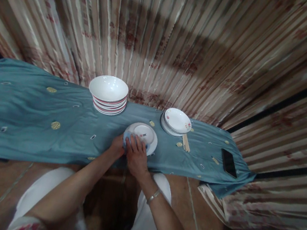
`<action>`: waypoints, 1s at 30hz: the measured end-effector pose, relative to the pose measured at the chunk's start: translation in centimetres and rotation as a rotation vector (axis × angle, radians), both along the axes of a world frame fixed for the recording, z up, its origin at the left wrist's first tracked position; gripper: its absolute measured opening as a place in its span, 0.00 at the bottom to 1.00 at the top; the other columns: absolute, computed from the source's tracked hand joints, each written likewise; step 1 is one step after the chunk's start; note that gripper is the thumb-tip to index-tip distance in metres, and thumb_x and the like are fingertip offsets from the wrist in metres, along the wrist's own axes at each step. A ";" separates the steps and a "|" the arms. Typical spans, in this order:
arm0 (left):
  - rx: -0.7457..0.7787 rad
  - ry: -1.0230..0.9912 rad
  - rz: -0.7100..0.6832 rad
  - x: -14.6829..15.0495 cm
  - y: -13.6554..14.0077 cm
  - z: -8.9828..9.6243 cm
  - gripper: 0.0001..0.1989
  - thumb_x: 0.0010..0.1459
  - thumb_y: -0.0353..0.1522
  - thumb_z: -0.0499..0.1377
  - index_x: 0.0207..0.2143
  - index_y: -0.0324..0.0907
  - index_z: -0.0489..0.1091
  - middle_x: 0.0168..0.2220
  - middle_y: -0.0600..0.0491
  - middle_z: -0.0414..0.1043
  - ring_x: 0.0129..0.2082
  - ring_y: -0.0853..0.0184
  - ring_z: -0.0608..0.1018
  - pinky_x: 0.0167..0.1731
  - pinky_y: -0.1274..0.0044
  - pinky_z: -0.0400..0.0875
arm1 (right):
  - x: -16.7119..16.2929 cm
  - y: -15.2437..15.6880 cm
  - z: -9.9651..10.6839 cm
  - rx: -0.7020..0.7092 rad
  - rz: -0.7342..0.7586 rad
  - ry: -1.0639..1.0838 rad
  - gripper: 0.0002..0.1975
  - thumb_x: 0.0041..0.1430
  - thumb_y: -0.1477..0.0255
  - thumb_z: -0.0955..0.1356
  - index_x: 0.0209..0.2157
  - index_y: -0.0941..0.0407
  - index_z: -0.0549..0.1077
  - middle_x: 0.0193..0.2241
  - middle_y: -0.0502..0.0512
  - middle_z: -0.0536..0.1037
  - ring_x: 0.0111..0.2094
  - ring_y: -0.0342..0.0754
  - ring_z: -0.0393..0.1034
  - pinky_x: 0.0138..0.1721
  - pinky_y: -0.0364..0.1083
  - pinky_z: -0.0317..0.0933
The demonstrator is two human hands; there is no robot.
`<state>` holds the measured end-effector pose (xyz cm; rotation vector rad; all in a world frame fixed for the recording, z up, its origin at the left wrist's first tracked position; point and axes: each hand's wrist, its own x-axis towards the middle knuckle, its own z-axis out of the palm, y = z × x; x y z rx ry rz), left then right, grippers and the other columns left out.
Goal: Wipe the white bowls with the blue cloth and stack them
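A white plate (153,140) is turned over in front of me, its round foot and a small printed mark facing up. My left hand (118,144) grips the plate's left rim, its fingers partly hidden beneath and behind it. My right hand (136,155) lies on the plate's underside, pressing a light blue cloth (127,135) against it. Most of the cloth is covered by the fingers. A bracelet circles my right wrist.
On the blue-green tablecloth (32,112), stacked white bowls (108,89) stand back left. Flower-patterned plates (177,120) are piled back right, beside several chopsticks (186,143). A black phone (228,162) lies far right. A pleated curtain (158,46) hangs behind the table.
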<state>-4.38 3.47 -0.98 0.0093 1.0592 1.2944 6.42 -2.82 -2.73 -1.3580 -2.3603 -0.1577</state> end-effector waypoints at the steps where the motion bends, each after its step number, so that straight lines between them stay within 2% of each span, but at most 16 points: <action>1: -0.001 -0.007 0.026 0.0 0.0 0.1 0.11 0.62 0.23 0.52 0.37 0.40 0.74 0.28 0.50 0.78 0.41 0.64 0.81 0.50 0.75 0.72 | 0.0 0.4 0.3 -0.017 0.035 -0.007 0.26 0.66 0.77 0.60 0.65 0.57 0.60 0.66 0.60 0.61 0.70 0.54 0.45 0.67 0.59 0.42; 6: 0.021 -0.045 0.078 0.2 0.1 0.7 0.11 0.67 0.30 0.50 0.35 0.42 0.71 0.27 0.54 0.75 0.39 0.68 0.80 0.47 0.79 0.72 | -0.1 2.4 1.9 -0.078 0.143 -0.046 0.23 0.66 0.76 0.60 0.62 0.60 0.65 0.65 0.62 0.63 0.68 0.55 0.48 0.67 0.58 0.43; 11: 0.047 -0.088 0.093 0.3 -0.3 1.4 0.13 0.68 0.32 0.48 0.38 0.40 0.72 0.34 0.51 0.78 0.41 0.70 0.79 0.48 0.81 0.71 | -0.6 4.4 3.4 -0.107 0.146 -0.073 0.21 0.67 0.74 0.60 0.59 0.60 0.67 0.62 0.63 0.67 0.65 0.55 0.54 0.66 0.58 0.46; 21: 0.074 -0.229 -0.099 -0.1 -0.7 2.5 0.23 0.70 0.39 0.40 0.54 0.40 0.68 0.44 0.45 0.79 0.49 0.61 0.79 0.53 0.68 0.71 | -2.1 8.2 5.4 -0.234 0.028 -0.079 0.15 0.68 0.71 0.60 0.51 0.55 0.73 0.55 0.60 0.74 0.59 0.53 0.61 0.64 0.60 0.46; 27: 0.071 -0.187 -0.141 -0.2 -0.6 2.0 0.28 0.69 0.42 0.40 0.58 0.35 0.66 0.46 0.40 0.79 0.50 0.58 0.78 0.54 0.67 0.70 | -1.9 10.1 5.6 -0.293 -0.055 -0.076 0.15 0.69 0.70 0.60 0.49 0.57 0.75 0.51 0.60 0.76 0.56 0.54 0.66 0.63 0.61 0.49; 30: 0.066 -0.192 -0.141 -0.3 -0.5 1.8 0.28 0.69 0.42 0.40 0.60 0.36 0.66 0.45 0.41 0.79 0.49 0.58 0.79 0.53 0.69 0.71 | -1.5 10.8 5.5 -0.304 -0.107 -0.053 0.17 0.71 0.69 0.58 0.48 0.59 0.76 0.50 0.60 0.77 0.54 0.55 0.67 0.61 0.61 0.50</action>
